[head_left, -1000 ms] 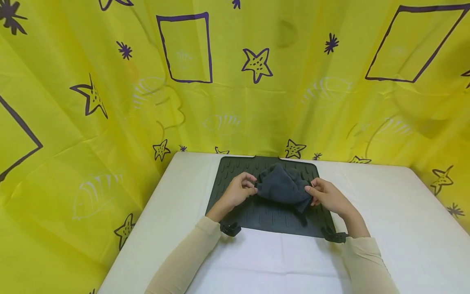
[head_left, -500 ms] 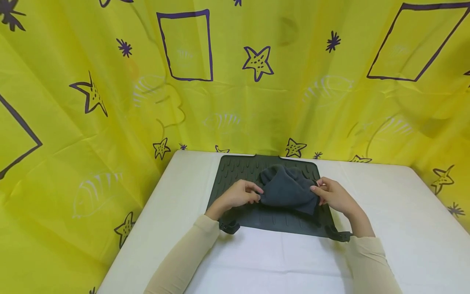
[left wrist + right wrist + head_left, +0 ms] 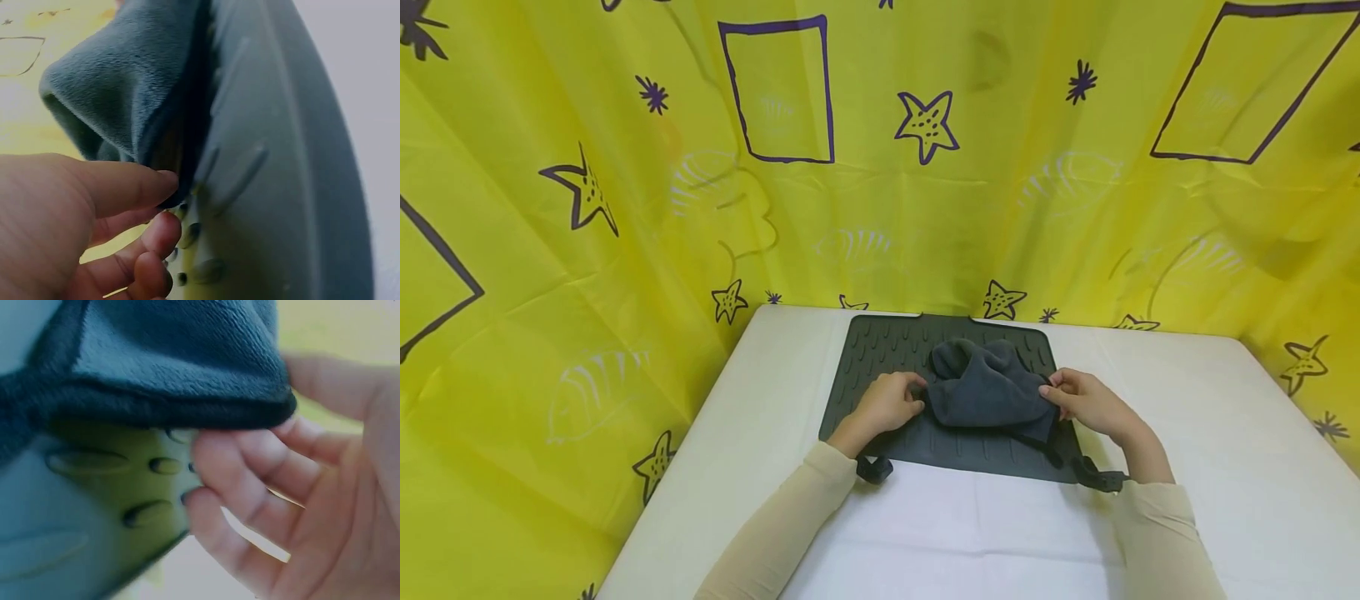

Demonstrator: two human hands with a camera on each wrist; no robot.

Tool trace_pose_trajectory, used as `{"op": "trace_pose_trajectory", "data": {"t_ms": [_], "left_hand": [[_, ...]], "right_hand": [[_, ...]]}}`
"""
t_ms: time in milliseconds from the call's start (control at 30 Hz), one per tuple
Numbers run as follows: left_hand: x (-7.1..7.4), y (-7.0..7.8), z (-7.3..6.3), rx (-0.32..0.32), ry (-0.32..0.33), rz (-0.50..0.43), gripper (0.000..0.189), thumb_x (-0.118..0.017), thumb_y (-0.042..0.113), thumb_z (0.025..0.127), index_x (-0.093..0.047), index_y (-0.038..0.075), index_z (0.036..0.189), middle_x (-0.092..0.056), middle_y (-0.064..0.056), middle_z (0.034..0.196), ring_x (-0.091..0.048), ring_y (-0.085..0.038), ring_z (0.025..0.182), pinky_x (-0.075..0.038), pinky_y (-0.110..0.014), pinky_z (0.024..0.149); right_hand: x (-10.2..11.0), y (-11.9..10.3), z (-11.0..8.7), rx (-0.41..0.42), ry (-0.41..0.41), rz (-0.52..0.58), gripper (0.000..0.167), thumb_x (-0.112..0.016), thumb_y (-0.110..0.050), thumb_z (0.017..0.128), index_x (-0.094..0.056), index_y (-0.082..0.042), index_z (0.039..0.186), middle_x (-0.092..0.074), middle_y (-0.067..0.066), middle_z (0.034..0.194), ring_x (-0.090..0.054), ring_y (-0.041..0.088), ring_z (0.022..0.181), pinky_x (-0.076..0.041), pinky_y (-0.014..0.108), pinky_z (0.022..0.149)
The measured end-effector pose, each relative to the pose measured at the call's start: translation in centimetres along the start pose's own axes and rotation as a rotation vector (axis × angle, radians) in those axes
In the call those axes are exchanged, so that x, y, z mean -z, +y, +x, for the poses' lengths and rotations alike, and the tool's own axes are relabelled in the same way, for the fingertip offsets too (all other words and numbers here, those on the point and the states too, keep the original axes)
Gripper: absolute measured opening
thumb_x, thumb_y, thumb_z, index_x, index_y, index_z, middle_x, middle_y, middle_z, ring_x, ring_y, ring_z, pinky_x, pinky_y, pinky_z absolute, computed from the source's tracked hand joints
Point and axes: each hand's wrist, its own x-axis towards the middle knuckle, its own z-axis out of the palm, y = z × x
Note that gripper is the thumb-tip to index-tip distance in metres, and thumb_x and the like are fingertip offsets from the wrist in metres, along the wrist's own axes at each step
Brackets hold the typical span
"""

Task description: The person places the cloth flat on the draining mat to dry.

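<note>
A dark blue-grey plush cloth (image 3: 988,392) lies bunched over the ribbed dark mat (image 3: 880,343), its near edge drawn out between both hands. My left hand (image 3: 889,402) pinches the cloth's left end between thumb and fingers. In the left wrist view the thumb (image 3: 140,184) presses on the hem, with the other fingers curled beneath. At the opposite end my right hand (image 3: 1090,404) pinches a corner. The right wrist view shows the cloth's thick hemmed edge (image 3: 181,411) running into that grip, the lower fingers (image 3: 244,481) curled below it.
The mat rests on a white-covered table (image 3: 1165,400), its raised rim facing the edges. Behind and to the left hangs a yellow curtain (image 3: 865,208) printed with stars. A black wrist strap (image 3: 874,469) shows at the left cuff, another strap (image 3: 1101,477) at the right.
The cloth's near edge has come toward me and to the right, and it looks wider. My right hand has shifted right. My left hand moved slightly right, then back left.
</note>
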Motion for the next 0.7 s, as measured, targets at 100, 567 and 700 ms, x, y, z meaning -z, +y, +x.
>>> {"op": "trace_pose_trajectory", "data": {"t_ms": [100,567,700], "left_hand": [[-0.3,0.1,0.0,0.000,0.028,0.055,0.025,-0.073,0.015,0.092,-0.074,0.012,0.117,-0.058,0.005,0.067,-0.050,-0.007,0.056,-0.038,-0.023,0.051],[0.8,-0.2,0.1,-0.101,0.204,0.109,0.010,-0.068,0.008,0.093,-0.069,0.014,0.101,-0.065,-0.001,0.084,-0.059,-0.015,0.074,-0.046,-0.031,0.066],[1.9,-0.5,0.3,-0.142,0.357,0.104,0.009,-0.069,0.007,0.093,-0.068,0.013,0.101,-0.065,-0.004,0.088,-0.060,-0.019,0.081,-0.048,-0.037,0.075]], "right_hand": [[0.2,0.2,-0.2,-0.010,-0.076,-0.002,0.045,-0.062,-0.033,0.102,-0.050,0.005,0.123,-0.060,0.008,0.092,-0.060,0.022,0.085,-0.049,0.037,0.078],[0.0,0.4,-0.4,0.076,-0.138,0.020,0.024,-0.064,-0.012,0.098,-0.056,0.005,0.112,-0.066,0.006,0.086,-0.061,0.017,0.078,-0.049,0.033,0.072],[0.0,0.6,-0.2,0.101,-0.141,0.041,0.026,-0.063,-0.010,0.098,-0.055,0.007,0.116,-0.069,0.009,0.090,-0.063,0.018,0.078,-0.051,0.032,0.073]]}}
